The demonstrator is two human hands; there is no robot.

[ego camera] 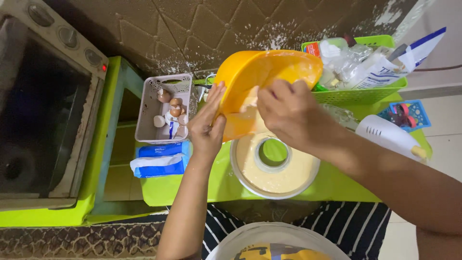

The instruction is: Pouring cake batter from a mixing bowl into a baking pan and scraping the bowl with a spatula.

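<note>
My left hand (208, 126) grips the rim of a yellow plastic bowl (269, 72), which is tipped steeply on its side. My right hand (288, 111) is at the bowl's lower lip, fingers curled inside it, touching pale batter that runs down. Directly below stands a white ring-shaped cake pan (240, 175) on a lime-green table (183, 185), filled with cream-coloured batter around its centre tube.
A pale basket (144, 126) with eggshells sits left of the bowl, a blue-and-white packet (159, 163) in front of it. A green basket (365, 94) of bags stands behind right, a white hand mixer (389, 135) beside it. An oven (43, 106) is far left.
</note>
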